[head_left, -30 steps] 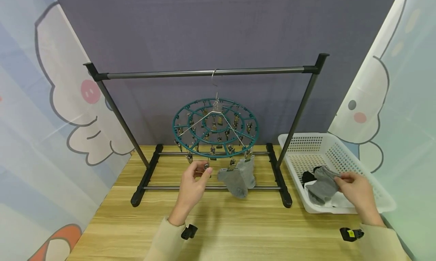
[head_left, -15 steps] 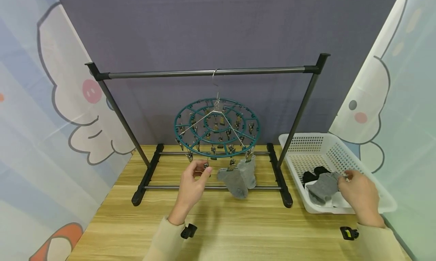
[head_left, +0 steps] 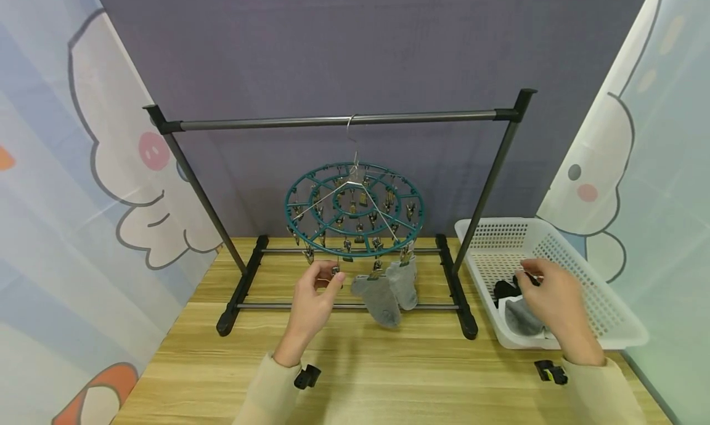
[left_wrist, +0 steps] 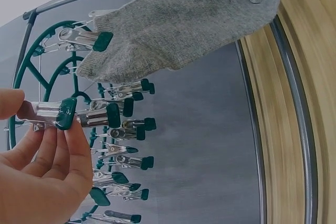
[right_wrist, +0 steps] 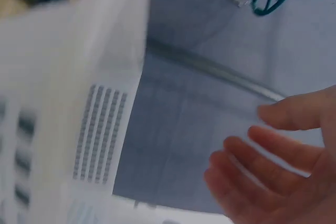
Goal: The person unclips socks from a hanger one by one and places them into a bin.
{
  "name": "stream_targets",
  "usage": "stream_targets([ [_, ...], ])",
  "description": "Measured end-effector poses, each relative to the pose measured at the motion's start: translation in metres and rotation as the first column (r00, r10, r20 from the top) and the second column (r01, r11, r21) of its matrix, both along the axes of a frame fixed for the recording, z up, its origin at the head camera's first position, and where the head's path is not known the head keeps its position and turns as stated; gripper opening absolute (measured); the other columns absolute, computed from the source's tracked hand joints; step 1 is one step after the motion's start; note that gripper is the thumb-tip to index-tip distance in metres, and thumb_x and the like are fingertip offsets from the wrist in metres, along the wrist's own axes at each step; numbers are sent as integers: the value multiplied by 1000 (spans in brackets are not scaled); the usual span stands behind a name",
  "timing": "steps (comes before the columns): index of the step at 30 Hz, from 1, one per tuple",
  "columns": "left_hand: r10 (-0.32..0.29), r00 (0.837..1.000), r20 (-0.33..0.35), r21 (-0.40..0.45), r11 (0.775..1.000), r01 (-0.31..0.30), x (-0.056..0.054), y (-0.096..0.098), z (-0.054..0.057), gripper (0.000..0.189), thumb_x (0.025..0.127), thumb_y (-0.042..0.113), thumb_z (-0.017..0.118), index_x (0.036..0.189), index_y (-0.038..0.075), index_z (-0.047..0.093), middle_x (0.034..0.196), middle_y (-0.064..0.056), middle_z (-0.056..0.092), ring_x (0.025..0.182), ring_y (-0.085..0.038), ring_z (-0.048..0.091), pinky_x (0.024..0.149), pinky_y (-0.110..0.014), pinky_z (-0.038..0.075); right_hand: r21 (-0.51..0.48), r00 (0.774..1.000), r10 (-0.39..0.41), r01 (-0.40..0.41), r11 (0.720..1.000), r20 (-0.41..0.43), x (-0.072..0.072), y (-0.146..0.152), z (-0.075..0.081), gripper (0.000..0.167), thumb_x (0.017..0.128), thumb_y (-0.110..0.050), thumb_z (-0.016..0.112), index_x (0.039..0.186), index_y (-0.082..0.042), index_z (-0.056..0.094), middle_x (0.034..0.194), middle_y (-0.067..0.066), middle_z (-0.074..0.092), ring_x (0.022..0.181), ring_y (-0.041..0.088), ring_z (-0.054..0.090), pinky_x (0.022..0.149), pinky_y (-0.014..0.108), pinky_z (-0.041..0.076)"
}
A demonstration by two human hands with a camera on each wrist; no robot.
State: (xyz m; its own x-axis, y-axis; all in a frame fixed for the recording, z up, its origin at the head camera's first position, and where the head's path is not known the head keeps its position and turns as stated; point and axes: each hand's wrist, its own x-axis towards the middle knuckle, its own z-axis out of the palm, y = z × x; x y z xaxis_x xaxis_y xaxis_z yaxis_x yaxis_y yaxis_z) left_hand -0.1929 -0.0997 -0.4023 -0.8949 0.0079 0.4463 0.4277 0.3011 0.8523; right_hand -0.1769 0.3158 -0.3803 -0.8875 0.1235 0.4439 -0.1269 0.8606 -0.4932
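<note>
My left hand point(head_left: 312, 302) pinches a metal clip point(left_wrist: 47, 113) with green rubber tips between thumb and fingers, at the front of the round green hanger point(head_left: 355, 252). Nothing is between that clip's tips. Just right of it, two grey socks point(head_left: 381, 302) hang from neighbouring clips; one sock point(left_wrist: 184, 22) shows large in the left wrist view. Over the white basket, my right hand point(head_left: 557, 299) has loosely bent fingers with nothing between them. Below it lies a grey sock point(head_left: 520, 317), partly hidden by the hand, beside black socks point(head_left: 505, 289).
The hanger hooks onto the crossbar point(head_left: 266, 123) of a dark metal rack that stands on the wooden table point(head_left: 388, 382). The white perforated basket point(head_left: 621, 317) stands to the right of the rack's foot point(head_left: 467, 323). Several other clips dangle from the hanger.
My right hand has let go of the grey sock in the basket and moved left and slightly up. My left hand stays on its clip.
</note>
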Motion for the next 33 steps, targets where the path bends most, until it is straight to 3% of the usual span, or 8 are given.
stream_targets([
  [4, 2, 1000, -1, 3, 1000, -2, 0, 0, -1, 26, 101, 23, 68, 121, 8, 67, 97, -5, 64, 91, -21, 64, 90, -41, 54, -53, 991, 53, -60, 997, -122, -1, -19, 3, 24, 97, -8, 66, 116, 5, 70, 112, 26, 68, 93, 45, 67, 77, 48, 53],
  [8, 5, 1000, -6, 4, 1000, -5, 0, 0, -1, 25, 100, 22, 68, 121, 7, 67, 97, -6, 65, 91, -21, 64, 89, -40, 54, -76, 951, 113, -141, 987, -289, -6, -34, 2, 20, 91, -1, 72, 111, 2, 74, 105, 20, 71, 86, 34, 67, 77, 23, 49],
  [11, 2, 1000, -9, 5, 1000, -2, 1, 1, 0, 25, 101, 22, 68, 121, 7, 67, 97, -6, 65, 90, -20, 64, 88, -39, 54, -112, 922, 165, -216, 970, -349, -10, -44, 1, 20, 89, 2, 74, 109, 1, 74, 103, 17, 72, 87, 16, 65, 78, 12, 45],
  [14, -4, 1000, -6, 13, 1000, 4, 1, 1, 1, 24, 101, 22, 67, 121, 8, 68, 98, -6, 64, 90, -20, 64, 88, -38, 54, -179, 915, 201, -275, 945, -350, -10, -54, 2, 20, 90, 1, 73, 111, 1, 74, 105, 15, 72, 91, -3, 60, 82, 10, 45],
  [17, -10, 1000, -2, 19, 1000, 10, 1, 1, 1, 24, 101, 22, 67, 121, 7, 68, 98, -7, 64, 89, -21, 64, 88, -38, 54, -266, 915, 225, -320, 909, -334, -10, -62, 1, 21, 92, 1, 72, 113, 1, 73, 108, 15, 71, 95, -9, 58, 83, 10, 45],
  [24, -9, 1000, -5, 14, 1000, 9, 1, 1, 0, 25, 101, 22, 67, 121, 8, 68, 98, -7, 65, 89, -21, 64, 87, -37, 54, -433, 905, 330, -419, 798, -268, -11, -88, 3, 21, 97, -2, 69, 117, 2, 70, 112, 11, 69, 99, 0, 64, 88, 13, 49],
  [30, -1, 1000, -6, 12, 1000, 1, 2, 0, 1, 24, 101, 22, 67, 121, 8, 68, 98, -5, 65, 89, -19, 63, 86, -36, 54, -502, 846, 441, -533, 681, -299, -21, -107, -2, 21, 96, 3, 67, 116, 7, 69, 111, 18, 70, 99, 4, 67, 85, 19, 54],
  [33, 4, 1000, -3, 11, 1000, -4, 3, 0, 1, 23, 101, 22, 67, 121, 10, 68, 98, -3, 65, 88, -18, 63, 85, -35, 54, -510, 827, 471, -560, 653, -307, -25, -115, -6, 20, 96, 4, 66, 115, 6, 69, 111, 24, 68, 99, 5, 68, 85, 20, 55],
])
